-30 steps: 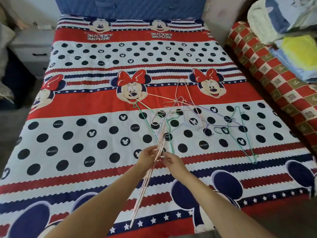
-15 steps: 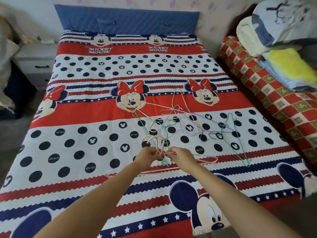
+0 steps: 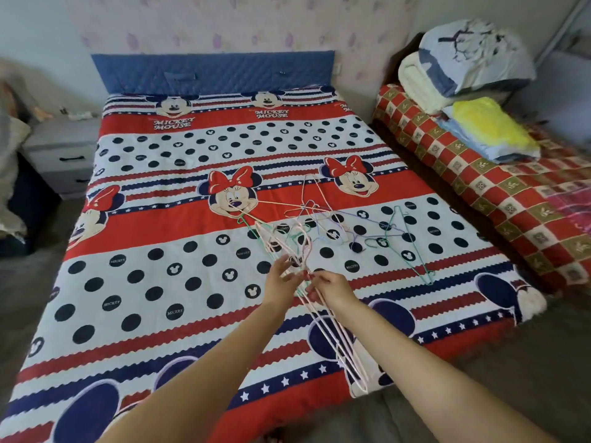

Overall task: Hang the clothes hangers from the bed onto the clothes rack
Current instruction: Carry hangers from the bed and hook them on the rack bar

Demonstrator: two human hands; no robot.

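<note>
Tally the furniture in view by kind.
Beds: 2, the cartoon-print bed and the checked-cover bed
Nightstands: 1, the grey nightstand
Total: 3

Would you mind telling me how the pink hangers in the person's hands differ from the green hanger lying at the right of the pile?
The pink hangers are bunched together, while the green hanger lies singly. The pink hangers are gripped by the right hand, with the left hand beside them; the green hanger is untouched. The pink hangers reach toward the foot of the bed; the green hanger lies flat nearer its right edge. Both are thin wire hangers.
</note>
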